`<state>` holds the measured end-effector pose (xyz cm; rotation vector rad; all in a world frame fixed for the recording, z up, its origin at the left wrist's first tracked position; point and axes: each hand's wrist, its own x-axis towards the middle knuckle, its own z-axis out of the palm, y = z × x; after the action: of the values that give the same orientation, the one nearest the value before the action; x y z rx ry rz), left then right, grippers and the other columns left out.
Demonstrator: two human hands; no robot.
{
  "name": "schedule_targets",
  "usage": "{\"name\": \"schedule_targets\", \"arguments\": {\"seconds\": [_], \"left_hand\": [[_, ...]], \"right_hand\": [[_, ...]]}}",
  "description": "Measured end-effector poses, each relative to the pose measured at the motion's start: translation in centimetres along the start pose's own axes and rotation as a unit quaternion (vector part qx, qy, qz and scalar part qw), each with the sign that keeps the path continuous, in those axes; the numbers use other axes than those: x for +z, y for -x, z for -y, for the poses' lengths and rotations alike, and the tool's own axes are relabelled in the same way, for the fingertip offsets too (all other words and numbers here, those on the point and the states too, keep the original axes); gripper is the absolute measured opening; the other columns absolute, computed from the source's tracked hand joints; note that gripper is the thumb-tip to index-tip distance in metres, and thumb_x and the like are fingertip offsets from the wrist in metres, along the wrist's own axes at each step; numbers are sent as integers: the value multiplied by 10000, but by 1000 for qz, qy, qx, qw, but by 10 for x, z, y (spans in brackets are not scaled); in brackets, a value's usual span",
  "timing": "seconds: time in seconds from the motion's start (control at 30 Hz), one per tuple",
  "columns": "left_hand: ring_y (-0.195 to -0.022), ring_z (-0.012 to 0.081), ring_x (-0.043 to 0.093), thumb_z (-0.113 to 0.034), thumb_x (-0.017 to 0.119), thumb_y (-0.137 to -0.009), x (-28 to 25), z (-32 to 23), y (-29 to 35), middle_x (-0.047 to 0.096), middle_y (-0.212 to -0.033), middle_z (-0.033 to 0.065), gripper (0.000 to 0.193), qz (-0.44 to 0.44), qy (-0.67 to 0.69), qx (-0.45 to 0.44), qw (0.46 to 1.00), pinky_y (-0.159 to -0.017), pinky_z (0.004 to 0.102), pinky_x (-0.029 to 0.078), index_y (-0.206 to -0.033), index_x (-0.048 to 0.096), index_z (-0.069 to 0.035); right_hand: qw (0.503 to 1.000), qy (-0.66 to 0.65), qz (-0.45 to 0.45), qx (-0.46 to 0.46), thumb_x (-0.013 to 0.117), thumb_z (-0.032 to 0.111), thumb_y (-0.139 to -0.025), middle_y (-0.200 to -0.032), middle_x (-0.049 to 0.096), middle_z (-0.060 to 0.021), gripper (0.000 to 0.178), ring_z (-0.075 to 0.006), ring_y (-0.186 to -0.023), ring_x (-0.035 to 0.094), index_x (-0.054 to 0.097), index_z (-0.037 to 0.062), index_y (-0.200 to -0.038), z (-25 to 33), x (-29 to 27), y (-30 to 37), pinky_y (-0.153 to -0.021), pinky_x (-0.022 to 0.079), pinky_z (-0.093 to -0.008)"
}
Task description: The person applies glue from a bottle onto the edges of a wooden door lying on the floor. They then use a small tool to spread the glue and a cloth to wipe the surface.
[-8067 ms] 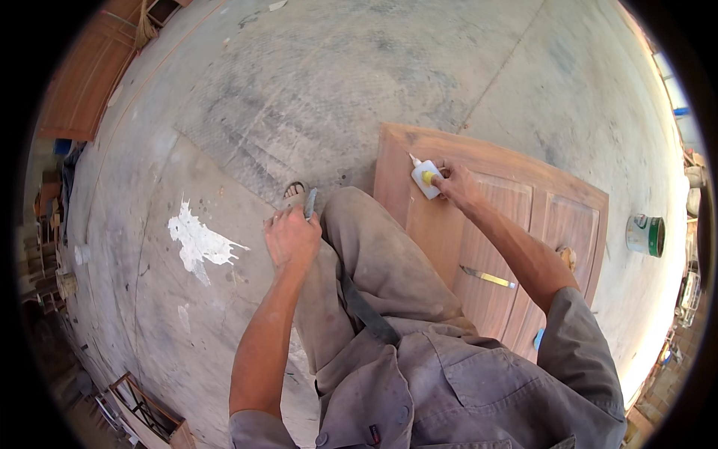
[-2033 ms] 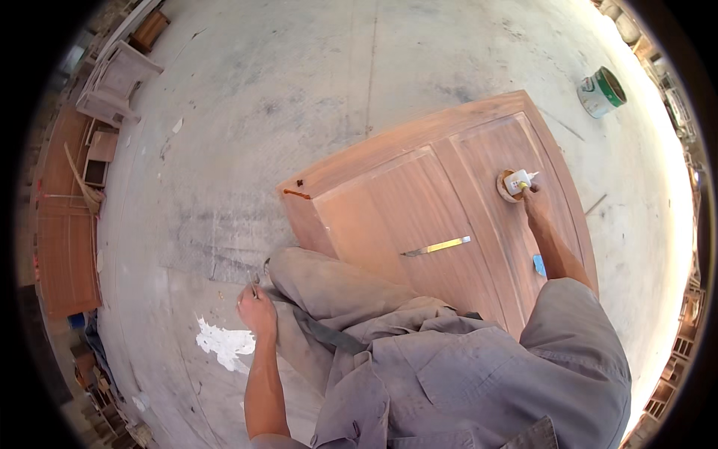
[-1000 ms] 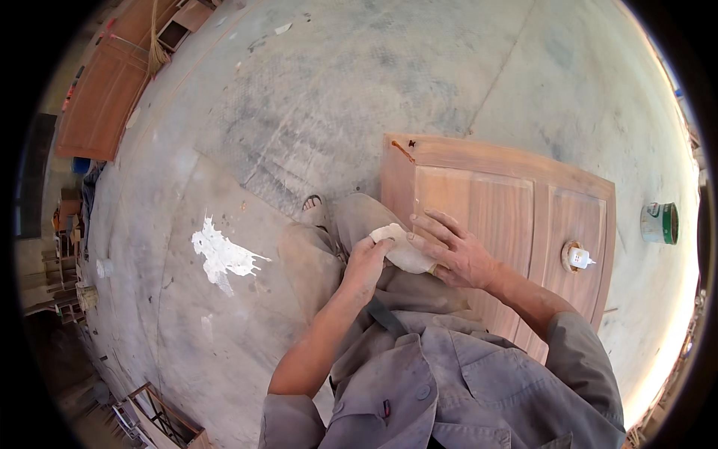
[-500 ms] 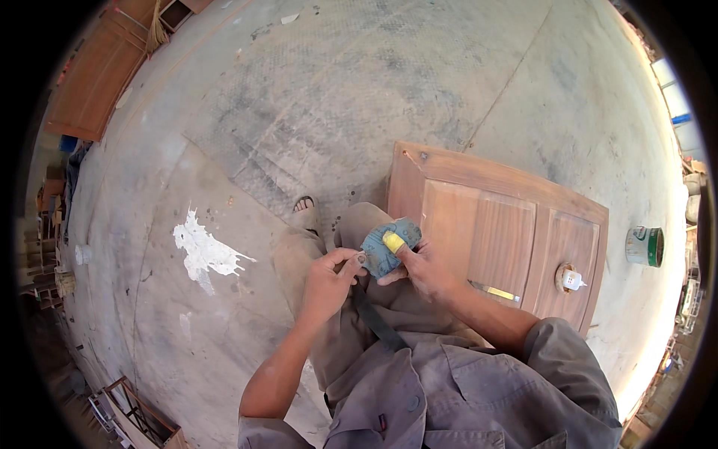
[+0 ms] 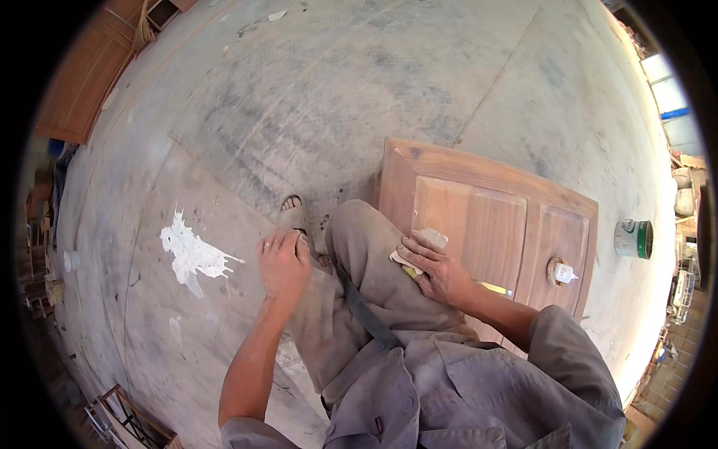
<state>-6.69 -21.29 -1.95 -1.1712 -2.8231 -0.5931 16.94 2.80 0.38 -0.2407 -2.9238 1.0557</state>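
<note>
R hand [image 5: 441,275]: gripping pale sheet [image 5: 434,238], fingers flat across top, thumb below. Sheet pos. at near L part of wooden panel [image 5: 471,228], just beside R knee [image 5: 351,221]; contact w/ panel can't be confirmed. Yellow patch [image 5: 410,271] visible nr thumb, nature unclear.

L hand [image 5: 283,262]: fingers curled, resting at L knee; contents, if any, can't tell.

Panel: reddish-brown, framed, w/ recessed fields. White bottle [image 5: 565,274] w/ pointed nozzle lies on its side on round brown dish [image 5: 552,271], far R of panel. Yellow strip-shaped tool [image 5: 496,289] on panel, partly hidden by R forearm.

Surroundings: green-and-white bucket [image 5: 633,239] on concrete floor [image 5: 359,97], R of panel, apart from it. White splash [image 5: 193,251] on floor, L of L hand. Broom [image 5: 143,34] upper L, nr brown wooden panelling [image 5: 82,75].
</note>
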Motion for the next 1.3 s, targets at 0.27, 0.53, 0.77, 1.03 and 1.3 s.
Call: {"name": "schedule_targets", "arguments": {"seconds": [0.27, 0.53, 0.77, 1.03, 1.3], "left_hand": [[-961, 305, 694, -204, 645, -947, 1, 2, -9, 754, -935, 132, 199, 20, 15, -82, 996, -930, 444, 479, -922, 747, -35], [-906, 310, 697, -240, 626, -952, 6, -13, -20, 754, -909, 135, 243, 24, 16, -86, 996, -881, 458, 487, -860, 749, -53], [-908, 309, 706, -276, 609, -954, 9, -16, -26, 760, -922, 132, 270, 60, -9, -108, 992, -903, 452, 495, -853, 748, -68], [-918, 319, 711, -308, 592, -968, 11, -14, -24, 760, -914, 151, 312, 66, -21, -98, 993, -910, 456, 497, -857, 749, -61], [-893, 328, 712, -318, 597, -974, 14, -11, -24, 757, -892, 163, 316, 62, -19, -105, 992, -895, 458, 498, -858, 754, -70]], "right_hand": [[999, -30, 32, -24, 624, 6, -854, -1484, 578, -164, 567, -417, -1451, 458, 607, 67, -1418, -23, -16, 40, -1197, 419, -444], [660, -607, -338, 285, 416, 171, -1100, -1462, 554, -202, 406, -316, -1337, 570, 472, -31, -1449, -104, -14, -60, -1157, 475, -377], [667, -577, -303, 360, 458, 192, -1094, -1375, 611, -160, 359, -284, -1313, 578, 529, -23, -1372, -120, -21, -72, -1134, 481, -372], [960, 180, -200, 77, 548, 73, -986, -1572, 488, -186, 544, -414, -1548, 290, 457, -2, -1517, -140, -10, -92, -1217, 368, -463], [964, 215, -140, 68, 553, 118, -968, -1645, 388, -167, 636, -404, -1574, 226, 392, 16, -1575, -134, 13, -124, -1267, 284, -474]]}}
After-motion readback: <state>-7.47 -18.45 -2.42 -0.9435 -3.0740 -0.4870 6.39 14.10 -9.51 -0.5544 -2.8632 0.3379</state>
